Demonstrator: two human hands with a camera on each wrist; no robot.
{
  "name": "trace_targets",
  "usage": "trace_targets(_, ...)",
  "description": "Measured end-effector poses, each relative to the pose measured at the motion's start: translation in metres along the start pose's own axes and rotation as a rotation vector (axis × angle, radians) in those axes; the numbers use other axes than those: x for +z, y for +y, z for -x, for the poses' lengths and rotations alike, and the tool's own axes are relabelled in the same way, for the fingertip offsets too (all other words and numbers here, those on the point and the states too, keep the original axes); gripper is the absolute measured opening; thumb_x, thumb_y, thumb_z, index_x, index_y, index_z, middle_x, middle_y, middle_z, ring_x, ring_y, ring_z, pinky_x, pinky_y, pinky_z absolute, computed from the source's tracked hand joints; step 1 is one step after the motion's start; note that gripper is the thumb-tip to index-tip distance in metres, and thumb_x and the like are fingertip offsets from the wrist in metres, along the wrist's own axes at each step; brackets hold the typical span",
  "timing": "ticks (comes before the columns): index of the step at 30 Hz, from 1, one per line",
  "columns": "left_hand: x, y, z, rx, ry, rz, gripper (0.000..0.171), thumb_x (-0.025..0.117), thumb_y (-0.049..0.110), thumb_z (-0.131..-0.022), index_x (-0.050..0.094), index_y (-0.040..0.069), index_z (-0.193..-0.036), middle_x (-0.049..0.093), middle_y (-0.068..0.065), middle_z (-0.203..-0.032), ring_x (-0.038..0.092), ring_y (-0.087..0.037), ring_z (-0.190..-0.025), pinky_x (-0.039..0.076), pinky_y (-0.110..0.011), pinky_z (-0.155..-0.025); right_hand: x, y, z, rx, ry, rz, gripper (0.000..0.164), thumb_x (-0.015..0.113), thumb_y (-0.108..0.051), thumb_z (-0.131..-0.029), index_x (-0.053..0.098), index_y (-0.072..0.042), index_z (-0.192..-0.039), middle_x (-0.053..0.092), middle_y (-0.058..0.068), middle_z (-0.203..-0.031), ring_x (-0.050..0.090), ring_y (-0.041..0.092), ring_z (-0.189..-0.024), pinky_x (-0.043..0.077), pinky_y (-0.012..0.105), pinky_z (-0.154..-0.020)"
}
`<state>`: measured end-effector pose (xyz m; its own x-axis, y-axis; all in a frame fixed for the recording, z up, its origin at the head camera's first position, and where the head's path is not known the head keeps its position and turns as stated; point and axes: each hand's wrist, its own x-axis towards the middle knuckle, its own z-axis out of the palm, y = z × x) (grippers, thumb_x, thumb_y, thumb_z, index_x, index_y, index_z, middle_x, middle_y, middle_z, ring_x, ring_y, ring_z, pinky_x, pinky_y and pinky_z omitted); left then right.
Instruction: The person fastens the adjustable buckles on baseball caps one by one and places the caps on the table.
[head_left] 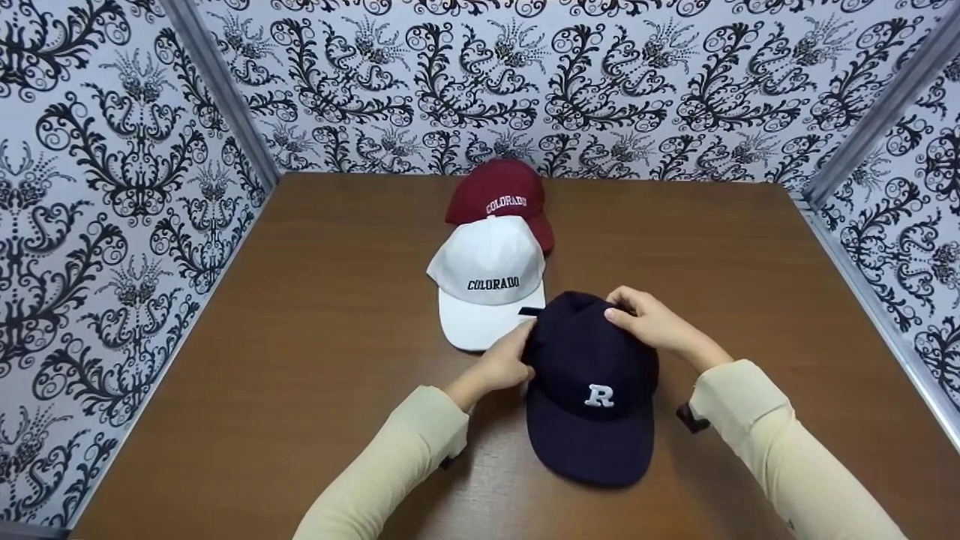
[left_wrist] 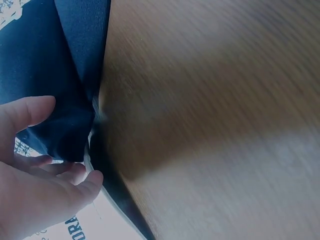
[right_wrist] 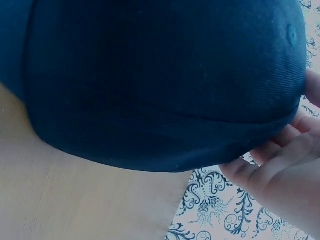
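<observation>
A navy baseball cap [head_left: 589, 360] with a white letter R faces the near side in the head view, its brim toward me. My left hand [head_left: 501, 364] holds its left edge; in the left wrist view the thumb [left_wrist: 37, 111] lies on the navy fabric with the fingers at its lower rim. My right hand [head_left: 660, 322] grips the cap's back right, thumb on the crown and fingers behind; the right wrist view has those fingers [right_wrist: 240, 170] under the rim. Just left, a white cap [head_left: 491, 259] lettered COLORADO overlaps a maroon cap [head_left: 499, 187] behind it.
All three caps are over a brown wooden table [head_left: 315, 315]. Patterned black-and-white panels [head_left: 480, 82] rise at the back and both sides, joined by metal posts [head_left: 225, 90]. A small black strap [head_left: 531, 311] shows over the white cap's brim, beside the navy cap.
</observation>
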<state>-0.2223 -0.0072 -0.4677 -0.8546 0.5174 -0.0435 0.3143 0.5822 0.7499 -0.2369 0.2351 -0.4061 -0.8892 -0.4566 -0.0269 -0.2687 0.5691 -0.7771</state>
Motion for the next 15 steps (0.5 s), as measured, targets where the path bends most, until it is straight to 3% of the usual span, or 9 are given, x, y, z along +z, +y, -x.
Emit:
trace_targets(7, 0.0003, 0.0016, 0.0009, 0.007, 0.035, -0.045, 0.071, 0.049, -0.008, -0.069, 0.025, -0.004, -0.136, 0.038, -0.019, -0.135, 0.036, -0.027, -0.125, 0.028, -0.035, -0.104, -0.0016, -0.0014, 0.0011, 0.018, -0.042, -0.052, 0.021, 0.047, -0.013, -0.09, 0.046, 0.006, -0.099, 0.054, 0.007, -0.086, 0.05, 0.006, -0.071, 0.042, 0.021, -0.064)
trace_targets(10, 0.001, 0.0021, 0.0006, 0.011, 0.061, -0.066, 0.059, 0.046, -0.007, -0.074, 0.034, -0.005, -0.131, 0.045, -0.021, -0.129, 0.042, -0.029, -0.121, 0.031, -0.036, -0.102, -0.0025, -0.0012, 0.0013, 0.038, -0.048, -0.062, 0.023, 0.048, -0.015, -0.09, 0.047, 0.006, -0.1, 0.054, 0.008, -0.088, 0.051, 0.006, -0.073, 0.042, 0.022, -0.065)
trace_targets(15, 0.0028, 0.0011, 0.0002, 0.054, 0.099, -0.061, 0.04, 0.047, -0.005, -0.079, 0.05, -0.002, -0.119, 0.056, -0.017, -0.117, 0.05, -0.027, -0.112, 0.037, -0.035, -0.096, -0.0033, -0.0001, 0.0032, 0.065, -0.042, -0.146, 0.021, 0.051, -0.016, -0.088, 0.047, 0.003, -0.097, 0.053, -0.001, -0.081, 0.051, 0.005, -0.068, 0.043, 0.021, -0.061)
